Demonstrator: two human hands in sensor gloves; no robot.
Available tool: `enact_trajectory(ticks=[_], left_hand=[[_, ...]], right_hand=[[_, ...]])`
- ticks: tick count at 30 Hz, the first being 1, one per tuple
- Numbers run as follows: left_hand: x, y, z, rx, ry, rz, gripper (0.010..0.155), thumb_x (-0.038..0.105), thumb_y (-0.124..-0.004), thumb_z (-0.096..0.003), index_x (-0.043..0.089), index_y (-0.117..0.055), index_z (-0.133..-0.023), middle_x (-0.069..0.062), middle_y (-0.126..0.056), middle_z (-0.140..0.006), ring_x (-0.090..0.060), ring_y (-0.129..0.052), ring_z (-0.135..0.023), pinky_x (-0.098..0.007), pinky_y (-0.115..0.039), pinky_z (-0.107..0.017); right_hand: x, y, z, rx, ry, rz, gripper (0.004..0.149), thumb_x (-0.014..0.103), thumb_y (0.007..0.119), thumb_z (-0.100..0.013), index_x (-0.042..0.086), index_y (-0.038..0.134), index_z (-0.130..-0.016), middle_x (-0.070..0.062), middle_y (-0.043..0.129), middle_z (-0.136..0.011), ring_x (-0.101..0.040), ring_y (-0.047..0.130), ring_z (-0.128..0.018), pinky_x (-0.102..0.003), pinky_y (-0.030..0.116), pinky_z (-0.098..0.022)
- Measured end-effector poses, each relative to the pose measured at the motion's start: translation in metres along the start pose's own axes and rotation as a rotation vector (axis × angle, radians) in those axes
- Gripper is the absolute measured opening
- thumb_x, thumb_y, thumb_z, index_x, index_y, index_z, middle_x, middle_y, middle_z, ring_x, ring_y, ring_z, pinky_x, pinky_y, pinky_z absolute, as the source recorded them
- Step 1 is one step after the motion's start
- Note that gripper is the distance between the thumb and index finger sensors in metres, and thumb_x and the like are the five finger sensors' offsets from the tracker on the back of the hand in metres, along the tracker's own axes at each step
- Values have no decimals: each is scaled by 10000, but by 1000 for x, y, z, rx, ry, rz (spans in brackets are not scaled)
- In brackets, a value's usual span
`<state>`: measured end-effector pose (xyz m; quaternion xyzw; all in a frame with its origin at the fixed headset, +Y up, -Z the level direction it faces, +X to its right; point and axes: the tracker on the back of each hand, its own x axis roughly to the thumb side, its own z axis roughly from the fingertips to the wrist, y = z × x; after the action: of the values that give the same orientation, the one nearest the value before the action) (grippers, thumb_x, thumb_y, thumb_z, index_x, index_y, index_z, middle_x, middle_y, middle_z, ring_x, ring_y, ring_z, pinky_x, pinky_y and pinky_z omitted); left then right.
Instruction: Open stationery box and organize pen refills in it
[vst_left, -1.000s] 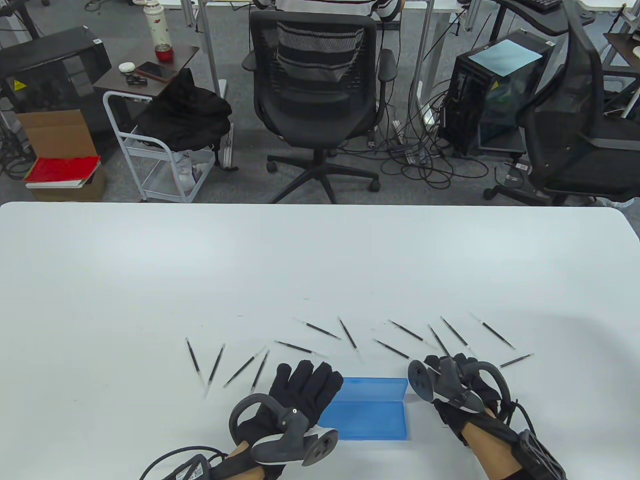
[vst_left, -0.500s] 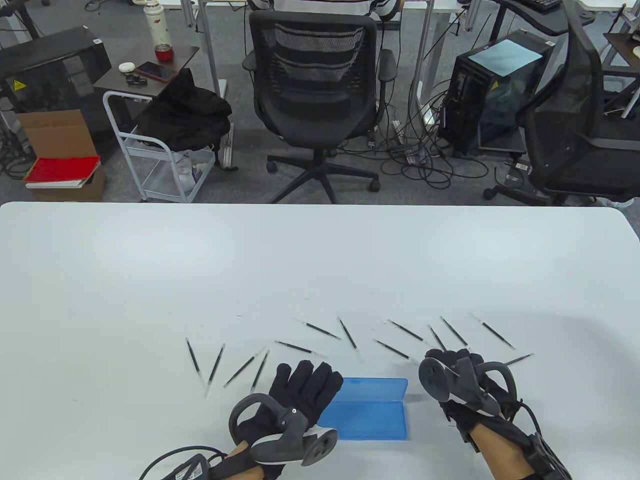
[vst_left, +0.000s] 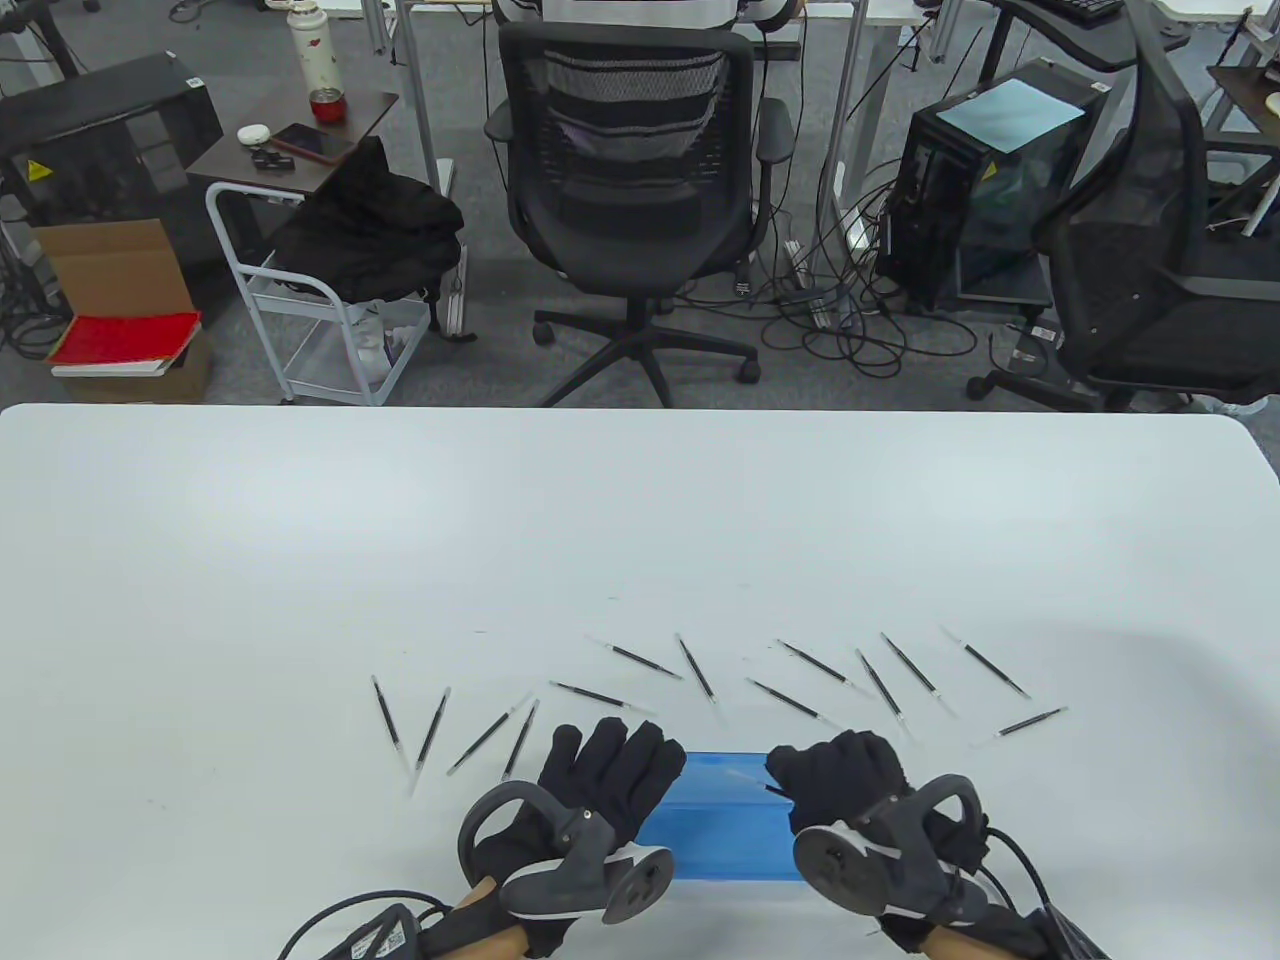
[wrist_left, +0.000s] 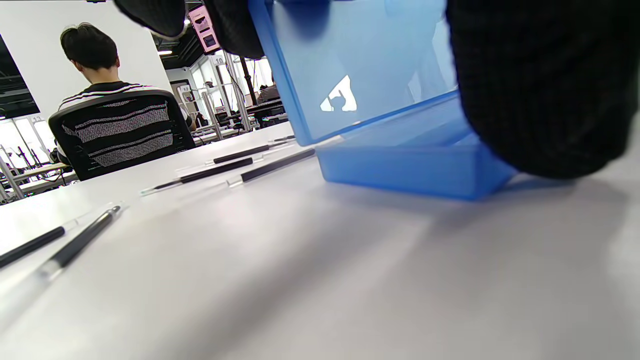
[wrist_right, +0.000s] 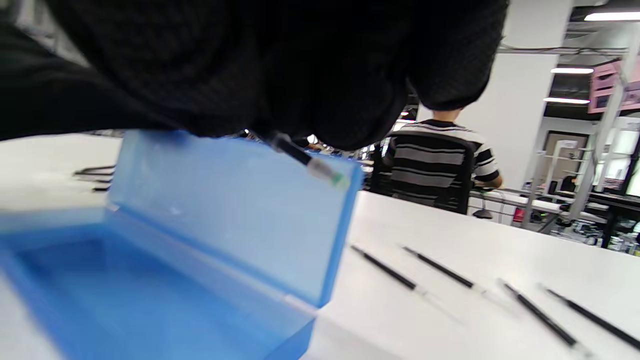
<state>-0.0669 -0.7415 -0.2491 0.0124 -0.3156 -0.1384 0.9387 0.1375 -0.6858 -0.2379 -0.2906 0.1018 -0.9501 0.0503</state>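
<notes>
A blue translucent stationery box (vst_left: 730, 840) lies near the table's front edge with its lid (wrist_right: 225, 200) standing up. My left hand (vst_left: 600, 770) lies over the box's left end, fingers (wrist_left: 230, 25) hooked past the lid's top edge and the thumb side (wrist_left: 525, 75) against the tray, holding it. My right hand (vst_left: 835, 775) hovers over the box's right half and pinches a black pen refill (wrist_right: 305, 161), whose tip points left over the open tray (wrist_right: 100, 280). Several loose refills (vst_left: 700, 668) lie scattered in a row behind the box.
More refills (vst_left: 430, 730) lie left of my left hand, and others (vst_left: 985, 662) to the right. Beyond the far table edge stand an office chair (vst_left: 630, 150) with a person behind it, a cart (vst_left: 330, 300) and a computer tower (vst_left: 990, 180).
My right hand has lifted a refill from the table at the right and swung left and toward me, over the open box. The left hand has stayed on the box.
</notes>
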Motion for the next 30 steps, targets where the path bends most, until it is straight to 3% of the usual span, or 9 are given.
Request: enact_trajectory(ticks=[3, 9, 24, 30], left_hand=[[-1, 0, -1, -5, -2, 10, 1233, 651, -876, -333, 188, -121, -1190, -99, -203, -1295, -440, -439, -1186, -683, -467, -811], [-4, -1, -2, -10, -11, 37, 1237, 648, -879, -336, 193, -108, -1189, -96, -185, -1293, -442, -418, -1188, -685, -456, -814], [-3, -1, -2, -10, -18, 34, 1225, 648, -871, -347, 186, -106, -1185, -105, -177, -1290, -451, -410, -1184, -684, -458, -813], [-4, -2, -2, -9, -21, 58, 1153, 661, -798, -397, 194, -98, -1186, -101, -168, -1289, -453, -400, -1182, -682, -461, -811]], right_hand=[[22, 18, -5, 76, -92, 7, 594, 319, 960, -392, 147, 778, -930, -40, 1010, -731, -313, 1010, -667, -592, 787, -629], [48, 34, -10, 98, -143, 111, 600, 324, 957, -388, 154, 771, -932, -33, 1009, -732, -306, 1011, -666, -584, 789, -630], [48, 54, -17, 105, -133, 124, 583, 313, 935, -406, 169, 758, -943, -28, 996, -767, -308, 995, -699, -570, 783, -633], [48, 54, -16, 115, -125, 127, 578, 315, 921, -416, 175, 750, -950, -28, 991, -778, -311, 992, -708, -567, 779, -636]])
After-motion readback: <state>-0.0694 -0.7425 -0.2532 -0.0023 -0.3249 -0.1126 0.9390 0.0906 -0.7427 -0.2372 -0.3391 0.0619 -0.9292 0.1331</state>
